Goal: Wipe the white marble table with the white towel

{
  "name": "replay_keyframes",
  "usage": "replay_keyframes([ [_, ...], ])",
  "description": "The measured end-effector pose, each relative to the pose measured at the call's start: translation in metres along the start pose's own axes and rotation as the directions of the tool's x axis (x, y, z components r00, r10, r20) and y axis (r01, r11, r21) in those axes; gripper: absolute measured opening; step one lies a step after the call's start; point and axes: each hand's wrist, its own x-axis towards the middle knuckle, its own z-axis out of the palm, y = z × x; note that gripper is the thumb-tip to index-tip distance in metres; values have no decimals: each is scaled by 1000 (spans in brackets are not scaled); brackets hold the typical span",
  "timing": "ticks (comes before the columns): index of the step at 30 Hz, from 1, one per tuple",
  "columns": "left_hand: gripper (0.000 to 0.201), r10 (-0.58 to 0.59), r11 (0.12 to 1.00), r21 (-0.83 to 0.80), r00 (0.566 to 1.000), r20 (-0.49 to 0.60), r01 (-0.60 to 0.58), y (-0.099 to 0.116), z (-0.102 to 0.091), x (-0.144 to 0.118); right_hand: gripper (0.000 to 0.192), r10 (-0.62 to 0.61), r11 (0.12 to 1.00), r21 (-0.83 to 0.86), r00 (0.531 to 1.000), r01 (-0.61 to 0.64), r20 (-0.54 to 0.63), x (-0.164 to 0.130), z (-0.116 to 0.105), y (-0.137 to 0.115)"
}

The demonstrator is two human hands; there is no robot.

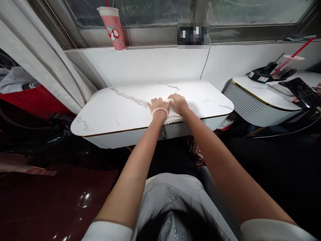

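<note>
Now we are pressing folded white cloth [173, 117] flat at frame centre, near table [105, 113] front edge. Left hand [158, 106] and right hand [178, 103] both spread open on it, gripping nothing. Likely smoothing step; next move calls for even pressure.

No text or number reads clearly; the pink cup [112, 27] bears only a cartoon print.

You are facing a white marble-look table [105, 110] with grey veins, rounded corners and a thin gold edge, standing under the window. A folded white cloth [173, 117] lies flat on it near the front edge, and the top around the cloth shows nothing else. To your right stands a second white table [260, 95] carrying a dark phone [302, 92] and a plastic cup [287, 65] with a red straw.
</note>
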Motion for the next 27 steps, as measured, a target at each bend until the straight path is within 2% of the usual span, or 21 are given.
replay_keyframes([
  [7,49,-1,999,-37,999,37,3,15,14,36,34,-11,1000,14,999,11,-46,37,9,32],
  [12,49,8,999,-34,998,54,-7,22,22,72,32,46,998,42,997,-44,-56,69,14,44],
  [16,50,5,1000,-29,998,61,-4,22,29,105,31,74,996,48,996,-71,-59,102,26,54],
  [22,50,-23,1000,-8,999,47,24,23,43,158,29,31,999,21,997,-30,-74,158,48,74],
  [27,49,-25,1000,-14,999,27,25,26,52,195,32,11,1000,-11,998,-11,-66,195,58,88],
])
